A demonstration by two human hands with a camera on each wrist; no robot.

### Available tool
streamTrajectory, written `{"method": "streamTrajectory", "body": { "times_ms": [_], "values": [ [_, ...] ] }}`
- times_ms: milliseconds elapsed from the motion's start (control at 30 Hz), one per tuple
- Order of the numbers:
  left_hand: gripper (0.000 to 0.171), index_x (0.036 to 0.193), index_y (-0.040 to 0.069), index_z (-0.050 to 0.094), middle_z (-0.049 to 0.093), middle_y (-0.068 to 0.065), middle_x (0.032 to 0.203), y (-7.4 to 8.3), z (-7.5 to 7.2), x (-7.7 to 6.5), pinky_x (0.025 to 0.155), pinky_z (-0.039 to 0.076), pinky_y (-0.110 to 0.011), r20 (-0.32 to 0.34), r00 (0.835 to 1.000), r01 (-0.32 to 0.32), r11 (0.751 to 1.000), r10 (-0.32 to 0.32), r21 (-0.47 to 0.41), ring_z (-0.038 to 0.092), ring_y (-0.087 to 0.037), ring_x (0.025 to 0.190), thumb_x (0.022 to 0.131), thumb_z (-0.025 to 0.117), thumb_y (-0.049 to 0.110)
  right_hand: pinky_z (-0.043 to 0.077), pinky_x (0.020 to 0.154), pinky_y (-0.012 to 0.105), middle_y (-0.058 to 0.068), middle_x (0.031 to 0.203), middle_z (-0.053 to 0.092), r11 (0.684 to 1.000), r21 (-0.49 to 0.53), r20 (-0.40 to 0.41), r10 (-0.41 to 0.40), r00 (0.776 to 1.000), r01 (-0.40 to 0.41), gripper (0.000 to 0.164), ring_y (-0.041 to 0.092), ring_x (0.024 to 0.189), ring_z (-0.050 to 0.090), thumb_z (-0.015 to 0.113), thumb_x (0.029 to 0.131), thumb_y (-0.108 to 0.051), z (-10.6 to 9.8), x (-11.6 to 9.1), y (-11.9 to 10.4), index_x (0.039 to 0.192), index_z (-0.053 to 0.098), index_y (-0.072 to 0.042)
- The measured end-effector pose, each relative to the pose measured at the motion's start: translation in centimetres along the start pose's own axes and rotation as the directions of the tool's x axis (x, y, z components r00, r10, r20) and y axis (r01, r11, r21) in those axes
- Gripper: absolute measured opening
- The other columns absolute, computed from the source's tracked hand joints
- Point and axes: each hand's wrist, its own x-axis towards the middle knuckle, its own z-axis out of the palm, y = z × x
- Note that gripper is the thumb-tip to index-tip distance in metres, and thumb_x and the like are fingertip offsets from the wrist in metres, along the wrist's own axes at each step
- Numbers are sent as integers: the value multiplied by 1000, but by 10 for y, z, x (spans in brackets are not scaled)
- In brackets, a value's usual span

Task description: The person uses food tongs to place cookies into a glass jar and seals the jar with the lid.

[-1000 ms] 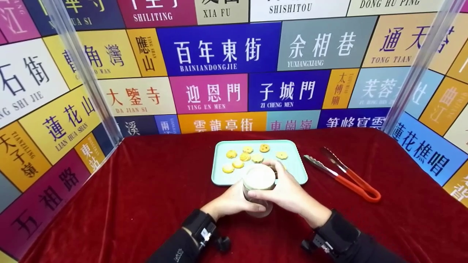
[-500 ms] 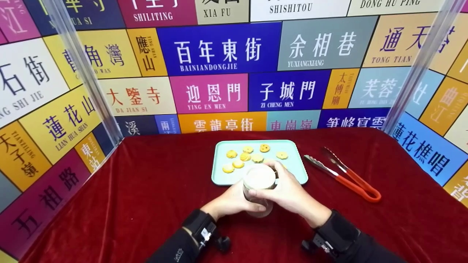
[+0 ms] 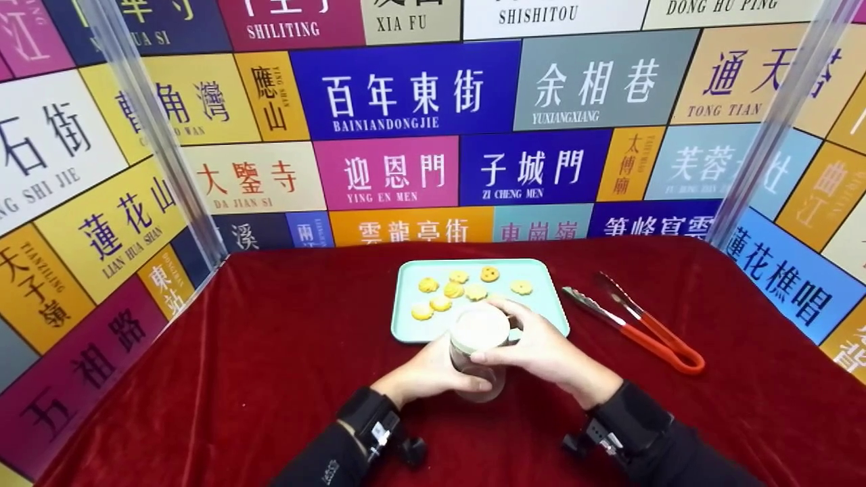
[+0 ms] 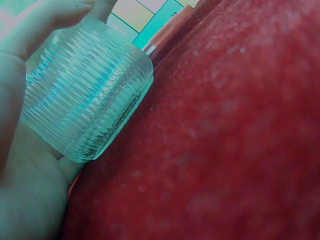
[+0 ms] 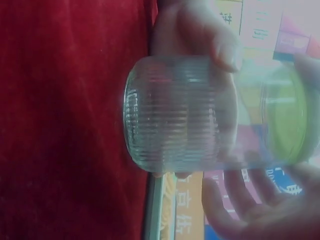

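Observation:
A clear ribbed glass jar (image 5: 175, 115) with a pale lid (image 3: 482, 326) stands upright at the near side of the tray. My left hand (image 3: 426, 370) grips the jar's body, its thumb across the near side. Around the lid curls my right hand (image 3: 544, 348), with the thumb on the near edge and fingers on the far right. In the left wrist view the ribbed jar (image 4: 95, 95) shows its base close to the red cloth. No contents are visible in the jar's lower part in the right wrist view.
Behind the jar lies a mint-green tray (image 3: 404, 331) with several cookies (image 3: 441, 304). Metal tongs (image 3: 659, 345) with red handles rest to the tray's right. Red cloth (image 3: 270, 379) covers the table, and a sign-covered wall (image 3: 406, 88) rises behind it.
My right hand and wrist have shifted slightly right, the thumb sliding along the lid's near edge. The left hand and the jar have kept their place.

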Motion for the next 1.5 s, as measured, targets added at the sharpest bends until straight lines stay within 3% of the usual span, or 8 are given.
{"method": "streamTrajectory", "body": {
  "times_ms": [167,367,533,867,1233,1500],
  "values": [
    [83,151,19,49,64,8,139,1,-1,0,117,41,-31,-12,1000,8,1000,-7,23,58,-11,130,81,93,15,41,110,45,7,144,62,999,32,34,3,999,-4,86,26,127,53,95,80,-24,-1,1,0,154,53,-8],
    [85,152,19,49,63,9,141,1,-1,-1,117,40,-30,-24,999,24,999,-24,30,57,-10,132,81,94,16,41,109,45,7,144,60,1000,3,25,5,1000,-5,87,27,128,52,94,81,-26,3,1,-1,155,50,-11],
    [84,153,21,48,62,9,143,1,-1,-1,117,40,-30,-7,1000,29,999,-29,14,57,-10,133,82,93,17,43,108,46,7,142,60,999,-38,-37,10,999,-11,92,25,127,56,97,77,-31,10,0,-7,153,48,-15],
    [82,151,19,50,63,8,140,2,-1,-1,115,42,-31,-4,999,32,999,-32,12,58,-11,129,81,93,15,44,107,46,9,136,62,995,-63,-159,70,985,-81,88,24,123,59,99,73,-34,22,-3,-8,143,50,-12],
    [83,152,18,48,61,5,142,2,1,-1,115,43,-31,13,1000,22,999,-21,-41,59,-14,130,82,91,6,45,106,46,7,136,63,996,-67,-128,52,990,-61,86,23,122,60,98,76,-34,17,-4,-10,144,51,-11],
    [85,154,18,44,60,4,143,2,0,-1,116,41,-30,10,1000,14,998,-14,-57,60,-14,130,83,90,7,43,106,47,7,134,65,1000,5,-27,8,1000,-8,81,25,120,57,95,80,-26,5,-3,-7,148,56,-9]
  ]
}}
